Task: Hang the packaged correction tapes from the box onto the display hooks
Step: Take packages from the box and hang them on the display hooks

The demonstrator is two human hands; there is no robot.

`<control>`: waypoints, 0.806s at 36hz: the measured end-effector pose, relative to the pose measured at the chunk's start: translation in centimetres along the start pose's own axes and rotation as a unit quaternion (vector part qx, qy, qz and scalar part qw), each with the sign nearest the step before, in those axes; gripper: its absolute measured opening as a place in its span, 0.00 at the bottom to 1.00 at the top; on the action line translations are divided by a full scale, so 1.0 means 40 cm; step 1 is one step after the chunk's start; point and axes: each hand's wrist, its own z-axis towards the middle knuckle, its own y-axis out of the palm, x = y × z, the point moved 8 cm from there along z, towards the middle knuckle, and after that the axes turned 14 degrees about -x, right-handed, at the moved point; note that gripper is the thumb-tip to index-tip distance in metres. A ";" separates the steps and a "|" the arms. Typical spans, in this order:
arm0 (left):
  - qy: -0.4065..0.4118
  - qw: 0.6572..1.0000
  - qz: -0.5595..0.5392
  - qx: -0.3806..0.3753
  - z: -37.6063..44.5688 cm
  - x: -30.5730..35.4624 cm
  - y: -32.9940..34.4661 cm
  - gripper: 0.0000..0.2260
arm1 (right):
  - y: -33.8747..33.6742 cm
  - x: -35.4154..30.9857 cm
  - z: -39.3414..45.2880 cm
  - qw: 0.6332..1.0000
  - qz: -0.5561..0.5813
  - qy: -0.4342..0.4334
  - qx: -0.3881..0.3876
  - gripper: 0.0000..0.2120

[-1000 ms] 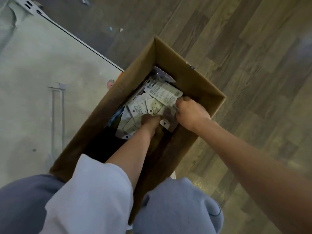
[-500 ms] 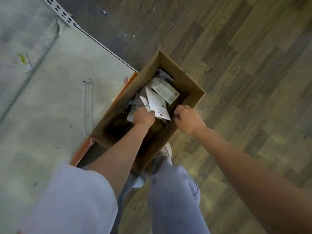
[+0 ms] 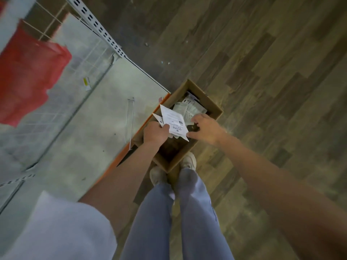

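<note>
The box (image 3: 212, 107) sits on the floor (image 3: 262, 72), right of the shelf (image 3: 75, 128), holding packets (image 3: 189, 109).

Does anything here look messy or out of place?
A little. The packets left in the cardboard box lie jumbled at different angles, not stacked. One display hook lies loose on the shelf rather than mounted. The left hand grips a fanned handful of packets.

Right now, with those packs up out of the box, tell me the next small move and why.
Probably steady the packs with the right hand and square them. The left hand pinches them fanned above the cardboard box, and the right hand's fingers are spread at their lower corner, not gripping. Hooks are not clearly visible.
</note>
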 end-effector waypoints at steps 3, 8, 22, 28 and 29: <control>0.000 1.000 -0.013 0.008 -0.045 0.018 -0.020 0.13 | 0.015 -0.037 -0.013 0.999 -0.023 -0.019 -0.028 0.34; 0.011 0.999 -0.050 0.008 -0.113 0.049 -0.038 0.12 | 0.052 -0.087 -0.046 0.997 -0.039 -0.034 -0.050 0.43; 0.040 0.993 -0.108 -0.004 -0.310 0.029 -0.163 0.20 | 0.087 -0.299 -0.182 0.993 -0.062 -0.049 0.084 0.21; 0.077 0.991 -0.108 0.014 -0.451 -0.032 -0.282 0.15 | 0.124 -0.412 -0.279 0.994 0.017 -0.068 0.084 0.26; 0.087 0.991 -0.102 0.019 -0.474 -0.044 -0.301 0.12 | 0.131 -0.428 -0.298 0.994 0.030 -0.068 0.084 0.28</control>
